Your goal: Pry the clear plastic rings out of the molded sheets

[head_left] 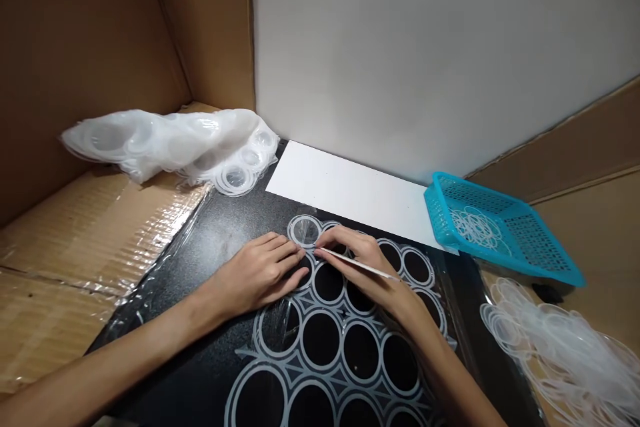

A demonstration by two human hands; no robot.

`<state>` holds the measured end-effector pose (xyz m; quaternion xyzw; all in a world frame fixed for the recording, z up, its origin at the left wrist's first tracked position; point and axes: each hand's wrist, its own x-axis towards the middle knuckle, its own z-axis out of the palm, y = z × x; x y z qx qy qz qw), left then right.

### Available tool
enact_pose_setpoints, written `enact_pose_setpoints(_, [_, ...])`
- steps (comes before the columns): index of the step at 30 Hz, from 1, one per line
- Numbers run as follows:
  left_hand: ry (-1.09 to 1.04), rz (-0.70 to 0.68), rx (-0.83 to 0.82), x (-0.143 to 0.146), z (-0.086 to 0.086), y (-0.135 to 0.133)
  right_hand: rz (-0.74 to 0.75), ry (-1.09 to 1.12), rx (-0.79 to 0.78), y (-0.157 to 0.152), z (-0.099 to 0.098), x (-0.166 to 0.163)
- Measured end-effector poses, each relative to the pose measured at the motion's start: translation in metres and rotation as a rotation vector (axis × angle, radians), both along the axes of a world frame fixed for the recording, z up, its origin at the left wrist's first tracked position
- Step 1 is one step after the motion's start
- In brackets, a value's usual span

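A translucent sheet of joined rings [342, 335] with round openings lies on a black work surface [220, 240]. My left hand [265, 270] lies palm down at the sheet's upper left, fingers stretched out and resting on it. In my right hand [367, 260] is a thin white pointed stick-like tool [373, 270], gripped between thumb and fingers. Its tip meets the sheet just beside my left fingertips, near the top ring [304, 217]. Whether the tool is a pick or tweezers I cannot tell.
A blue perforated basket [543, 247] holding thin white rings [473, 228] stands at the right. Loose ring scraps [565, 347] are piled below it. At the back left lies a heap of ring sheets [170, 143]. A white strip [345, 190] runs along the grey wall [425, 60].
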<state>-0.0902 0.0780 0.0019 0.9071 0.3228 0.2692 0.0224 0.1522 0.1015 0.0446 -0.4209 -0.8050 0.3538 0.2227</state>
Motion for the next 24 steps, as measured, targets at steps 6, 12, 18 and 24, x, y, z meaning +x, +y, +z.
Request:
enact_pose_setpoints(6, [0.027, 0.011, -0.008, 0.0005, 0.0017, -0.0021, 0.034, 0.006, -0.036, 0.0064, -0.0051, -0.0006])
enact_pose_setpoints(12, [0.055, 0.017, -0.035, 0.0009, 0.0011, -0.0029, 0.036, 0.002, -0.03, 0.0077, -0.0054, -0.001])
enact_pose_setpoints(18, [0.075, 0.032, -0.03, 0.0025, 0.0027, -0.0041, 0.082, -0.035, -0.027, 0.009, -0.0023, -0.0015])
enact_pose_setpoints(24, [0.068, 0.013, -0.035, 0.004, 0.005, -0.0032, 0.101, -0.113, 0.06, 0.0053, -0.0031, -0.0015])
